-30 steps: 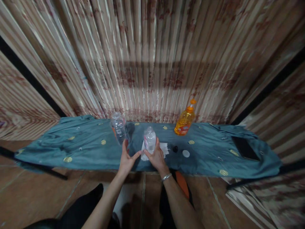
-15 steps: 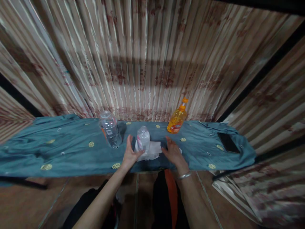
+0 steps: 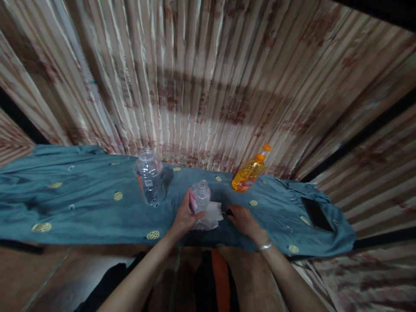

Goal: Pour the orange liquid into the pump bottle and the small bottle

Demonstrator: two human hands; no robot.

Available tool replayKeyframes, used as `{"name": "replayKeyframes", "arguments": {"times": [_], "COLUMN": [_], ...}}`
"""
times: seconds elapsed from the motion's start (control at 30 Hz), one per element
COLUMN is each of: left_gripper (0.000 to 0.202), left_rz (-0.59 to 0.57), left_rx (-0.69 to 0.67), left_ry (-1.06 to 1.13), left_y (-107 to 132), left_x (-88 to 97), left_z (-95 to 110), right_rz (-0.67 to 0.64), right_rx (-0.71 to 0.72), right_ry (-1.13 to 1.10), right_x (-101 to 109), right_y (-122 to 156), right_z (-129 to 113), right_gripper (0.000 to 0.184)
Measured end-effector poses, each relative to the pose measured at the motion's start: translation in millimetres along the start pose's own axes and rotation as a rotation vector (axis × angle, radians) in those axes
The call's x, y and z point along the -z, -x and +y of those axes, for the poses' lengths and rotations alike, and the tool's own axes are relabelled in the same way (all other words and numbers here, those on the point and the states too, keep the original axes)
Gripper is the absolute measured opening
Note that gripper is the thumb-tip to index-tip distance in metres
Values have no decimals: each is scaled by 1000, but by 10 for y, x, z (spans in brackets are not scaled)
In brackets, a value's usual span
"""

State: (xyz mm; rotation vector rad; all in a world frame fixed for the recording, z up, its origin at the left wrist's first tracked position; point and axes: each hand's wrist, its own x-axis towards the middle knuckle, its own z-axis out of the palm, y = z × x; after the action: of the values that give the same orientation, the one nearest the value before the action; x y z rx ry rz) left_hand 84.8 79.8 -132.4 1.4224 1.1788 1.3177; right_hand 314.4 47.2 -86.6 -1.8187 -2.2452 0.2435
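Note:
My left hand (image 3: pixel 186 213) is wrapped round the left side of a small clear plastic bottle (image 3: pixel 203 195) with a patch of pink on its label. Beneath and beside the bottle lies a torn-edged white sheet (image 3: pixel 213 211), perhaps paper or tissue. To the right of the sheet, my right hand (image 3: pixel 243 220) is closed low over the cloth, fingers curled. A small dark thing shows at its fingertips, too little of it to name. A silver bangle (image 3: pixel 265 245) is on the right wrist.
A larger clear plastic bottle (image 3: pixel 150 180) stands at the left. An orange pump bottle (image 3: pixel 248 174) of yellow liquid stands back right. A black phone (image 3: pixel 316 214) lies at the right end of the teal patterned cloth (image 3: pixel 97 208). A pleated curtain (image 3: pixel 195 95) hangs behind.
My left hand has closed on the small bottle, which now leans. The right hand went from spread fingers to curled and moved lower. The view has shifted slightly.

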Motion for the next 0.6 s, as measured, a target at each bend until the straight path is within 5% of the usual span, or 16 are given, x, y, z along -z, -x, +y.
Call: {"name": "replayKeyframes", "arguments": {"times": [0.27,0.4,0.6], "left_gripper": [84,83,84], "left_rz": [-30,-36,-41], "left_rx": [-11,-29,-38], "left_ry": [30,58,94], "left_y": [-7,15,37], "left_x": [-2,-21,-44], "left_z": [102,108,29], "right_rz": [34,-55,-175], "right_rx": [292,477,610], "right_ry": [-441,-195,74], "right_x": [1023,1265,1340], "right_y": [-473,-622,-786], "right_z": [-601,-921,-1083], "right_gripper": [31,28,24]}}
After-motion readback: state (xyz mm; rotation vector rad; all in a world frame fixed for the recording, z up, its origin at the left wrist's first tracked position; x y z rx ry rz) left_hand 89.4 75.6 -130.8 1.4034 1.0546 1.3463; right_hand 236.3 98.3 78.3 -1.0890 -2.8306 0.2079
